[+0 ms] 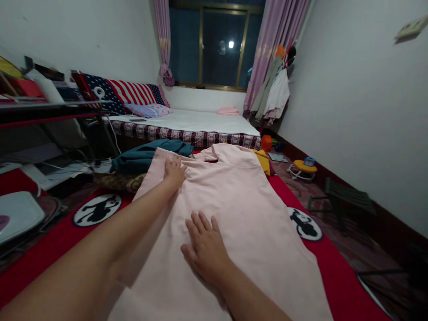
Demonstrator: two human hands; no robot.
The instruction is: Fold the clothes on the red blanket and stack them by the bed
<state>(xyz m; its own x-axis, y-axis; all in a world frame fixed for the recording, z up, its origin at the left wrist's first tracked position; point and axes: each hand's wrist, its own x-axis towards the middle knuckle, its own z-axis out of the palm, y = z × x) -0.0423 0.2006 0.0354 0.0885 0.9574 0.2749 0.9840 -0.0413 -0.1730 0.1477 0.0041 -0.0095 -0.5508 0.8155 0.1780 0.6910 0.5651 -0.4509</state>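
A pale pink garment [247, 209] lies spread flat on a red cloth-covered surface [337, 272], its neck opening toward the far end. My left hand [174, 171] reaches far forward and rests on the garment's upper left shoulder area, fingers together. My right hand [204, 248] lies palm down on the middle of the garment, fingers slightly spread. Neither hand holds anything.
A teal garment [143, 157] and a yellow one [263, 158] lie at the far end of the surface. A bed [197, 125] stands beyond, under a window. An iron [16, 214] sits at the left. A small green stool [344, 196] and toys are on the floor at right.
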